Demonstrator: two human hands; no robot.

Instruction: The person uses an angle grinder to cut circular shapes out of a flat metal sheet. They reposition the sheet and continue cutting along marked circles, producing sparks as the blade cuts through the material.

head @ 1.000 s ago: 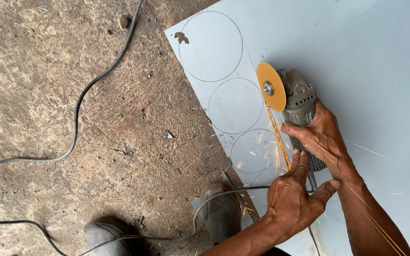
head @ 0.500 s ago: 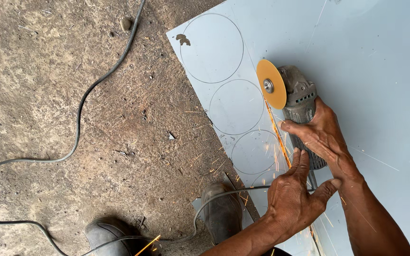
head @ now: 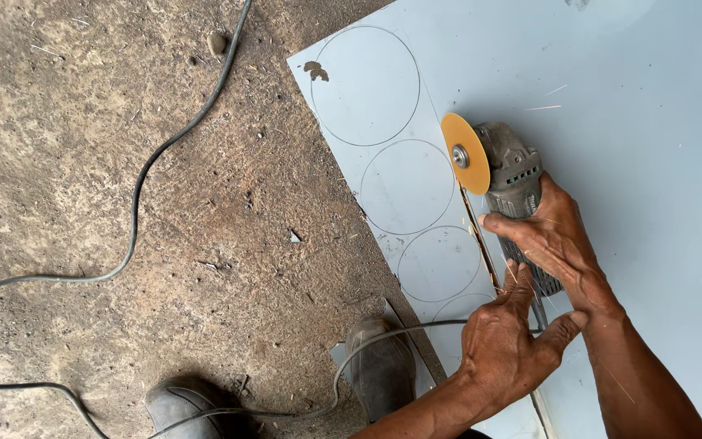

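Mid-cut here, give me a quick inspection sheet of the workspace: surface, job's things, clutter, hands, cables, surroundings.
Surface: pale blue metal sheet lying flat on rough concrete floor, scribed with a row of circles.
Job's things: angle grinder with yellow disc on edge against the sheet; sparks along a straight cut line.
Clutter: small stone, metal chips on the floor.
Hands: right hand grips the grinder body; left hand braces at its rear.
Cables: black cable across the floor; a cord over a boot.
Surroundings: second boot; nothing else seen.
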